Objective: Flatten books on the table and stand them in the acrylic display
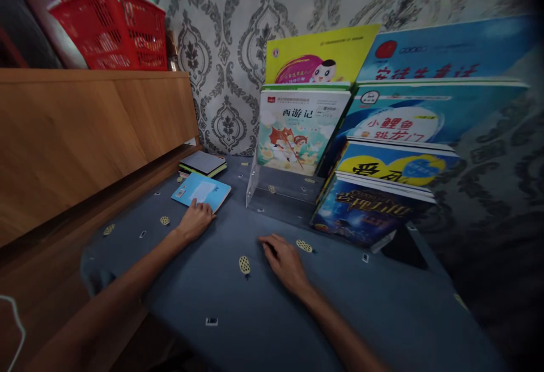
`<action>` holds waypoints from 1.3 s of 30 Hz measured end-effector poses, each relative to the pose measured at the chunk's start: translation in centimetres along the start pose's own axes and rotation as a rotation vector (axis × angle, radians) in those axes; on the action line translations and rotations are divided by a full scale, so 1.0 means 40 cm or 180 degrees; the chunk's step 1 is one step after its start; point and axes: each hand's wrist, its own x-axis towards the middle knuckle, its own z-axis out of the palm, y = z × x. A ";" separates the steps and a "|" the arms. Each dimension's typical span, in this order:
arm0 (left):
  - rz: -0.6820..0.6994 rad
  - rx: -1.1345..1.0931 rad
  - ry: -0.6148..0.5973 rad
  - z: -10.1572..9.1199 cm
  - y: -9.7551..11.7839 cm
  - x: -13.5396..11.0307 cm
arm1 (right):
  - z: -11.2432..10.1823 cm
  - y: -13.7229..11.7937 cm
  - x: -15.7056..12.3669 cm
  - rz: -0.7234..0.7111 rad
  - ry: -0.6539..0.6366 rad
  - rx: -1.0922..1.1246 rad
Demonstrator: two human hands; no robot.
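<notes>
My left hand (196,222) is at the near edge of a light blue book (204,189), its fingers bent over the cover and the thumb by the edge. The book lies cover up, close to a small stack of books (203,163) with a grey one on top. My right hand (283,261) rests on the dark blue tablecloth (263,315), fingers loosely bent and thumb apart, holding nothing. Beyond it stands a clear book rack (280,190), with a white picture book (300,131) and a yellow book (314,49) on its left side.
Several blue books stand in tiers on the right of the rack, a dark blue one (365,210) in front. A wooden cabinet (97,128) borders the table at left, with a red basket (114,26) on top. Patterned wallpaper (225,77) covers the wall behind.
</notes>
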 end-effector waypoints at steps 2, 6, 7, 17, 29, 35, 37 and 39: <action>0.0117 0.0009 -0.0013 -0.018 0.027 -0.013 | -0.002 -0.002 0.001 0.0017 -0.0030 -0.0021; 0.0324 -0.0038 -0.0100 -0.056 0.079 -0.033 | -0.001 -0.001 0.001 -0.0016 -0.0027 -0.0020; 0.0352 -0.0052 -0.0098 -0.064 0.092 -0.038 | 0.000 -0.001 0.000 -0.0024 -0.0038 -0.0017; 0.0414 -0.0575 -0.0042 -0.110 0.162 -0.068 | 0.001 -0.001 -0.002 -0.0041 0.0023 -0.0021; -0.1858 -0.1127 -0.0510 0.001 -0.050 -0.011 | 0.004 0.005 -0.005 -0.0014 -0.0040 0.0015; -0.1717 -0.1092 -0.0358 0.009 -0.025 -0.026 | 0.002 0.000 -0.002 0.0021 0.0166 0.0105; -0.1634 -0.1092 -0.0319 0.006 -0.008 -0.031 | 0.002 0.000 -0.002 0.0035 0.0300 0.0124; -0.1563 -0.1090 -0.0235 0.002 0.016 -0.037 | 0.001 0.000 -0.002 0.0034 0.0449 0.0088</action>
